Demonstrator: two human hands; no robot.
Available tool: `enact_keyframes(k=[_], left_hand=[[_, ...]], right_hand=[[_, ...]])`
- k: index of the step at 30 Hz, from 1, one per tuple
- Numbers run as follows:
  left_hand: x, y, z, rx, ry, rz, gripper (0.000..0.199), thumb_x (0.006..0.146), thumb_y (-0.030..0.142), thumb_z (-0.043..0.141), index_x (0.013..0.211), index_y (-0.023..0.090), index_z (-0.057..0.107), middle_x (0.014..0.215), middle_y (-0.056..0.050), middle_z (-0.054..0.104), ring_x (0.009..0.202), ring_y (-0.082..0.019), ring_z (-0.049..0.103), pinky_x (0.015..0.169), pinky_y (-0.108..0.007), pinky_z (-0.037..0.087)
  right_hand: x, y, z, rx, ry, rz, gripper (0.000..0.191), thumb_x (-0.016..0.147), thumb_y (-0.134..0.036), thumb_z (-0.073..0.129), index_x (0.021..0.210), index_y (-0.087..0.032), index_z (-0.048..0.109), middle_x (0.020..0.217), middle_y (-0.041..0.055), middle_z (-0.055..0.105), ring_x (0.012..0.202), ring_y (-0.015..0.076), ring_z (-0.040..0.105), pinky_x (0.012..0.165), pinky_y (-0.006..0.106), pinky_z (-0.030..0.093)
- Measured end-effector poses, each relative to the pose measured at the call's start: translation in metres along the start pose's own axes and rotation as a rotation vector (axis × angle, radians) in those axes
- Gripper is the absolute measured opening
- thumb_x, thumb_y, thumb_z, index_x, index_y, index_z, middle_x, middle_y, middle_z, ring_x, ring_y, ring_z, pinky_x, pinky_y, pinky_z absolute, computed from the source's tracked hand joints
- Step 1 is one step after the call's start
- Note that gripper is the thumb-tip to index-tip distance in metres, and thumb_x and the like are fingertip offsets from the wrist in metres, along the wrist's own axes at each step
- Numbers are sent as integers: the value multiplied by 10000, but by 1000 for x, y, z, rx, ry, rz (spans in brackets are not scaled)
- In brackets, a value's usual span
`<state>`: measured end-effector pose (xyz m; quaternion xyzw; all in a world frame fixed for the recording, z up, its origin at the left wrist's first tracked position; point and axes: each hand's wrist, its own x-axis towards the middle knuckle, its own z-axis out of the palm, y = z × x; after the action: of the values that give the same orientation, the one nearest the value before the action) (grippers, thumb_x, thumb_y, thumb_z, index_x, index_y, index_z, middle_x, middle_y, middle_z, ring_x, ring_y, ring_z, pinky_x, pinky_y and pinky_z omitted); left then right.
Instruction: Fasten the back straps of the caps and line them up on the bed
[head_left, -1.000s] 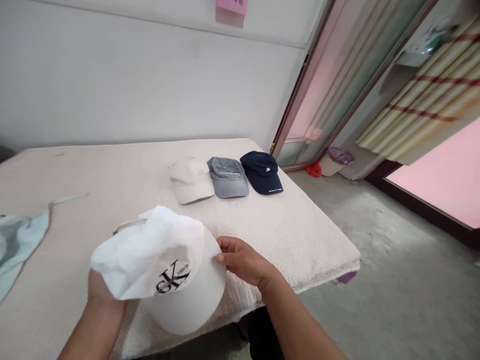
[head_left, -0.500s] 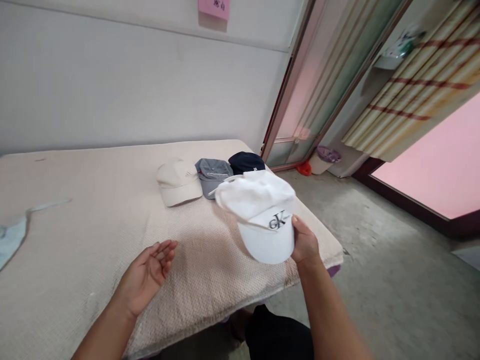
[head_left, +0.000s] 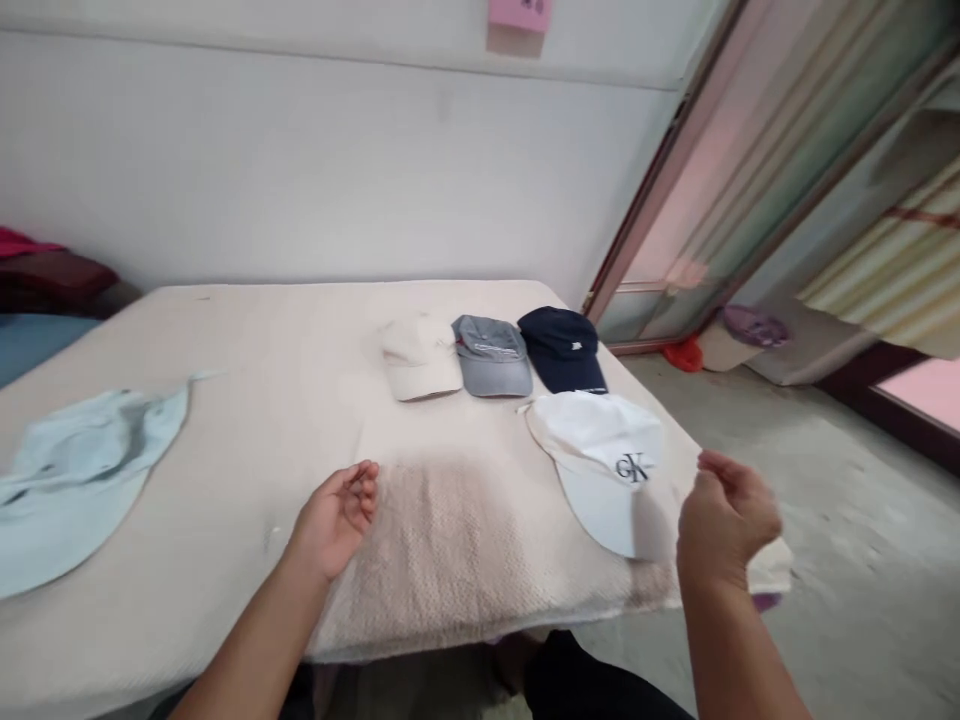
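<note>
A white cap (head_left: 600,435) with black letters on its front lies near the right edge of the bed, its brim toward me. My right hand (head_left: 727,520) is beside the cap's brim, apart from it, with loosely bent fingers and nothing in them. Over the middle of the bed my left hand (head_left: 339,518) hovers palm up, fingers half curled, holding nothing. Behind the white cap a cream cap (head_left: 420,355), a grey cap (head_left: 493,357) and a navy cap (head_left: 564,348) sit in a row. A pale blue hat (head_left: 90,460) lies on its own at the left.
The caps rest on a bed with a beige cover (head_left: 277,330), its front edge close to my legs. A pale wall (head_left: 300,170) runs behind it. To the right are a sliding door (head_left: 660,240), a red bag (head_left: 684,354), a waste bin (head_left: 739,340) and concrete floor (head_left: 847,480).
My right hand has put the white cap down in front of the navy cap and let go, moving off to its right. The view has turned left, bringing more of the pale blue hat into sight.
</note>
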<state>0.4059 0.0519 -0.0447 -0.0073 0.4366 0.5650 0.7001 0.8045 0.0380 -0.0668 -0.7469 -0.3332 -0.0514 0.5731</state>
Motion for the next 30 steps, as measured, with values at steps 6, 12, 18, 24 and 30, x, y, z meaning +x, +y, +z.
enact_keyframes(k=[6, 12, 18, 24, 30], left_hand=[[-4, 29, -28, -156, 125, 187, 168, 815, 29, 449, 714, 116, 551, 608, -4, 552, 412, -49, 479, 359, -135, 384], [-10, 82, -86, -328, 305, 451, 152, 729, 4, 466, 687, 142, 513, 566, 12, 530, 403, -54, 473, 358, -130, 356], [-42, 138, -165, -464, 464, 641, 190, 748, -3, 391, 660, 154, 455, 521, 41, 475, 373, -44, 451, 355, -133, 329], [-62, 169, -207, -509, 479, 642, 195, 870, 127, 405, 682, 169, 439, 531, 65, 502, 291, -19, 364, 306, -137, 286], [-54, 174, -193, -492, 235, 405, 361, 936, 118, 392, 582, 182, 374, 410, 95, 370, 268, -19, 347, 288, -129, 264]], right_hand=[[-102, -97, 48, 247, -552, -358, 139, 824, -186, 491, 842, -184, 629, 789, 33, 642, 776, 184, 606, 751, 308, 451], [-203, -150, 83, 426, -1106, -552, 148, 868, -125, 424, 866, -186, 558, 755, 16, 578, 667, 135, 570, 643, 252, 428], [-253, -168, 103, 443, -1262, -598, 165, 867, -96, 395, 869, -195, 526, 774, 21, 560, 678, 140, 561, 648, 256, 422], [-284, -175, 114, 406, -1341, -634, 188, 838, -70, 370, 808, -194, 508, 747, 22, 546, 649, 142, 530, 615, 258, 403], [-298, -184, 124, 369, -1445, -499, 176, 812, -100, 405, 781, -193, 551, 741, 27, 572, 678, 157, 542, 638, 276, 407]])
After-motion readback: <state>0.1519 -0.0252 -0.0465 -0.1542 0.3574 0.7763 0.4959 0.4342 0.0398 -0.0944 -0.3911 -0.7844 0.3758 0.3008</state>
